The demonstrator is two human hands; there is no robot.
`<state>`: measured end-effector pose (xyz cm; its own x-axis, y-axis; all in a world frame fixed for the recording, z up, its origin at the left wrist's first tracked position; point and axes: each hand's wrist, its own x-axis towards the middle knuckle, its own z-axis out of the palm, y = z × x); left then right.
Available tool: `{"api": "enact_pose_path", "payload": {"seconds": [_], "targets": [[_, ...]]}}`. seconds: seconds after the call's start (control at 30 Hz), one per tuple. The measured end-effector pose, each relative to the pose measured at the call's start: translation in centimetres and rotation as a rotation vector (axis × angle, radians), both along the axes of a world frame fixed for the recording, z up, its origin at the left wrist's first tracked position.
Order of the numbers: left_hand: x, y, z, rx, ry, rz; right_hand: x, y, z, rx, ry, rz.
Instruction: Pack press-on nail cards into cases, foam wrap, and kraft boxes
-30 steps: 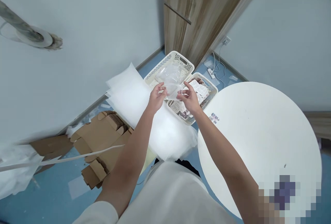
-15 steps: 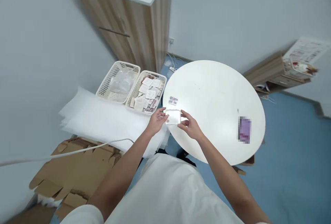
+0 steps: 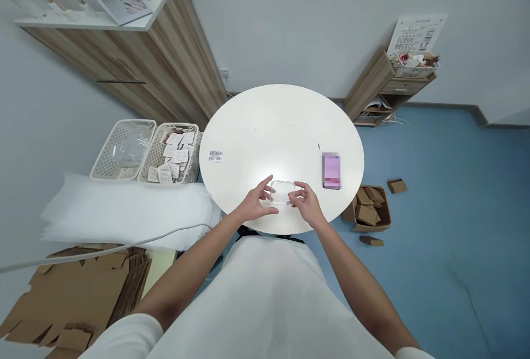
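Observation:
A small clear plastic case with rounded corners is held over the near edge of the round white table. My right hand pinches the case at its right side. At the left side is my left hand, with its thumb stretched away from the fingers; some fingertips are at or behind the case's left edge, and I cannot tell if they touch it. A small printed card or sheet with purplish spots lies near the table's left edge. To the right lies a pixelated pink-purple, phone-like rectangle.
Left of the table are a white basket of cards and a white basket with clear bags. Nearer are white foam sheets, a white cable and flattened cardboard. A cardboard box stands on the floor at right.
My view has swung toward the table's middle. The case has moved right, away from the printed card. My left thumb has come off the case and spread away; my right hand still grips it.

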<state>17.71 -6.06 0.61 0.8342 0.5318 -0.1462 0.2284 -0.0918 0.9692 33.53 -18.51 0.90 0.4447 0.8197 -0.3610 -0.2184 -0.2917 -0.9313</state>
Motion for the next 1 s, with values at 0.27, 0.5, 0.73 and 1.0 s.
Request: {"api": "enact_pose_path", "payload": {"seconds": [0.27, 0.5, 0.73, 1.0], "targets": [[1.9, -1.8, 0.1, 0.103, 0.037, -0.056, 2.3, -2.0, -0.4, -0.025, -0.050, 0.069], [1.5, -0.7, 0.4, 0.067, -0.006, -0.038, 2.6, -1.6, 0.6, 0.067, -0.408, 0.248], [0.6, 2.0, 0.1, -0.018, -0.028, -0.094, 2.3, 0.9, 1.4, 0.214, -0.725, 0.439], [0.0, 3.8, -0.6, -0.070, -0.033, -0.165, 1.2, 2.0, 0.7, 0.170, -0.762, 0.442]]}}
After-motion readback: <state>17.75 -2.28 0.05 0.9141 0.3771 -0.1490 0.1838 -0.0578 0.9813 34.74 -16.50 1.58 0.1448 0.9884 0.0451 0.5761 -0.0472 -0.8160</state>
